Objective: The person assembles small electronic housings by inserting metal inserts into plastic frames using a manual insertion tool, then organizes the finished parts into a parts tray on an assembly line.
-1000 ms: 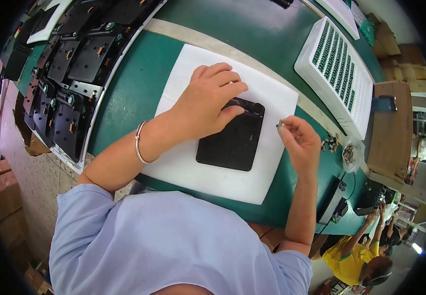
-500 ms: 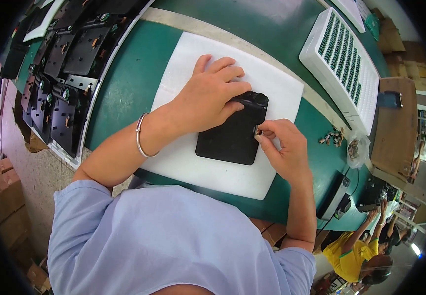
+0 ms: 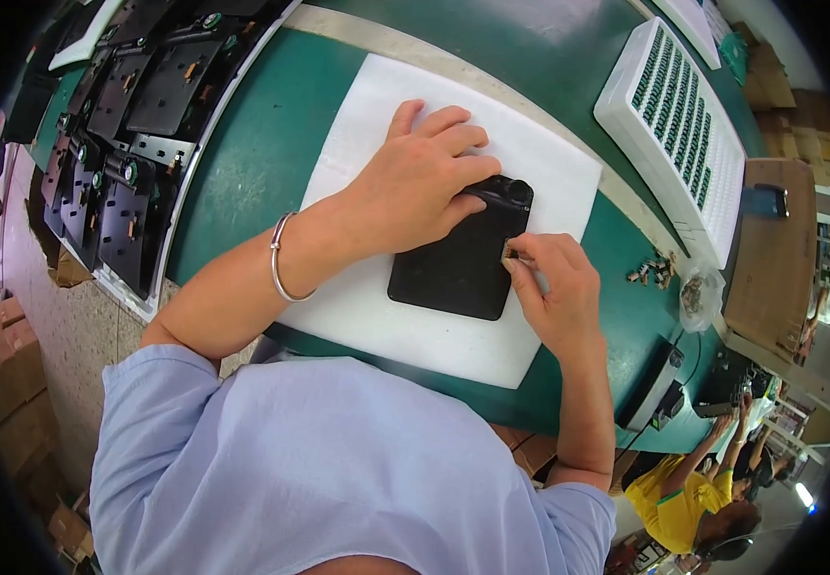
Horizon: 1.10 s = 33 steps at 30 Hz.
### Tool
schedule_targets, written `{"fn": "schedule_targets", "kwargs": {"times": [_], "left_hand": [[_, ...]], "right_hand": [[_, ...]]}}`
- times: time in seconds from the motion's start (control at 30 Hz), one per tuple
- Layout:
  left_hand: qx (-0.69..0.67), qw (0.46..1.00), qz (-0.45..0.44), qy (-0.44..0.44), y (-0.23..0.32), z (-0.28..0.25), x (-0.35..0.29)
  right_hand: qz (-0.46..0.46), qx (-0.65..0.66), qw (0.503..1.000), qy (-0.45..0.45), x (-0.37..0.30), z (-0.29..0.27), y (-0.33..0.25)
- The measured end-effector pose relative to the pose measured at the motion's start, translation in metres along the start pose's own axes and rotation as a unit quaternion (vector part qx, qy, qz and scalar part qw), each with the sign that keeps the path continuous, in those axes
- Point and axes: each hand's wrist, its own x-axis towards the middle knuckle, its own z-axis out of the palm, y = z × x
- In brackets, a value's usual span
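A flat black panel [image 3: 450, 271] with rounded corners lies on a white foam sheet [image 3: 413, 346] in front of me. Its upper end carries a raised round part [image 3: 519, 192]. Across the panel's upper left reaches my left hand [image 3: 422, 182], open, fingers spread and slightly bent, the thumb lying on the black surface. At the panel's right edge my right hand [image 3: 556, 285] pinches a small copper-coloured strip [image 3: 509, 252] between thumb and forefinger. The fingertips cover part of that strip, so its full shape is hidden.
Many similar black panels fill a rack [image 3: 161, 91] on the left. On the right, a white tray [image 3: 729, 196] holds rows of small green boards. Loose copper-coloured pieces [image 3: 653, 270] lie beside a clear plastic bag [image 3: 700, 297]. A person in yellow [image 3: 679, 503] works at lower right.
The view has shifted slightly. Both hands stay at nearly the same spots on the panel, and the right fingers keep their pinch at its right edge.
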Motion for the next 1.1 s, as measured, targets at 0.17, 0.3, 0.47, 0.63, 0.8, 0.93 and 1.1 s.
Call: {"fn": "schedule_targets", "kwargs": {"times": [0.17, 0.3, 0.47, 0.63, 0.8, 0.93, 1.1], "left_hand": [[0.005, 1.0, 0.0, 0.003, -0.001, 0.001, 0.0], [0.002, 1.0, 0.002, -0.005, 0.0, -0.002, 0.003], [0.005, 1.0, -0.003, -0.017, 0.003, -0.01, 0.005], [-0.005, 1.0, 0.008, -0.017, 0.005, -0.008, 0.006], [-0.001, 1.0, 0.015, -0.023, 0.005, -0.007, 0.007], [0.012, 1.0, 0.018, -0.018, 0.007, -0.01, 0.006], [0.013, 1.0, 0.016, -0.017, 0.005, -0.007, 0.007]], "right_hand": [[0.013, 0.0, 1.0, -0.006, 0.001, -0.001, -0.001], [0.032, 0.021, 0.999, -0.011, 0.002, -0.003, -0.003], [-0.032, -0.014, 0.999, -0.008, 0.007, -0.005, -0.001], [-0.054, -0.057, 0.997, -0.008, 0.003, -0.005, 0.001], [0.063, -0.008, 0.996, 0.067, -0.004, -0.031, 0.009], [0.135, -0.115, 0.969, 0.174, -0.025, -0.085, 0.081], [0.243, -0.084, 0.942, 0.217, -0.014, -0.145, 0.104]]}}
